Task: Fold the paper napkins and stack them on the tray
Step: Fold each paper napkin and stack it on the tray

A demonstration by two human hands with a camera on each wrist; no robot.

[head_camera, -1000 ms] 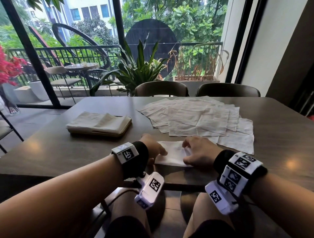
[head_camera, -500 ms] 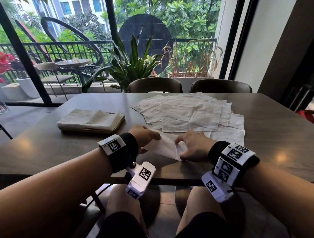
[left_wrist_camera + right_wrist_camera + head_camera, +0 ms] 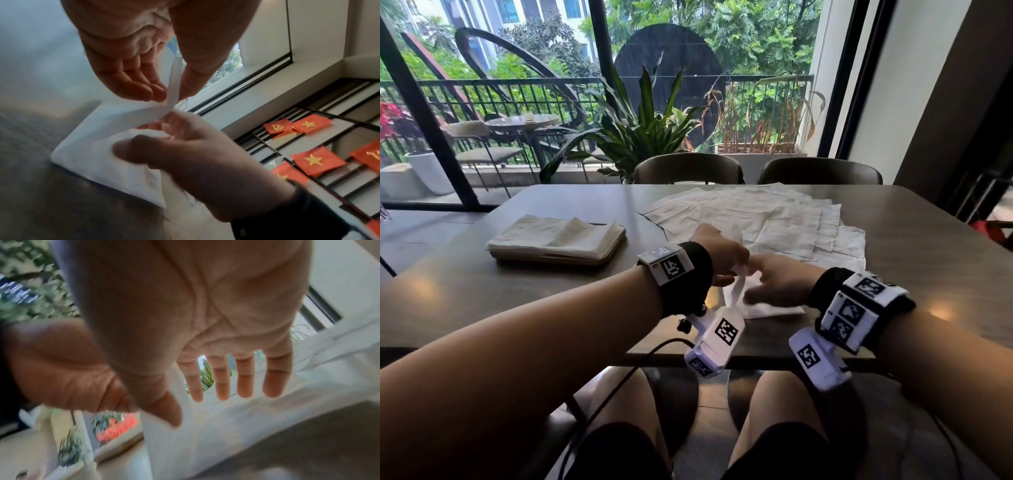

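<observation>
A white paper napkin (image 3: 774, 310) lies near the table's front edge, with its left side raised off the wood. My left hand (image 3: 722, 255) pinches that raised edge between thumb and fingertips; the left wrist view shows the pinch (image 3: 172, 91) clearly. My right hand (image 3: 774, 284) is just right of it over the napkin (image 3: 92, 146), with fingers straight (image 3: 222, 378) and fingertips at the lifted fold. A brown tray (image 3: 551, 261) at the left carries a stack of folded napkins (image 3: 558, 234). Several unfolded napkins (image 3: 763, 219) lie spread behind my hands.
The dark wooden table (image 3: 911, 260) is bare at the right and front left. Two chairs (image 3: 688, 168) stand at its far side before a glass wall. My knees are under the front edge.
My left hand has picked up the napkin's left edge and lifted it toward the right. My right hand has gone from pressing down with curled fingers to lying flat.
</observation>
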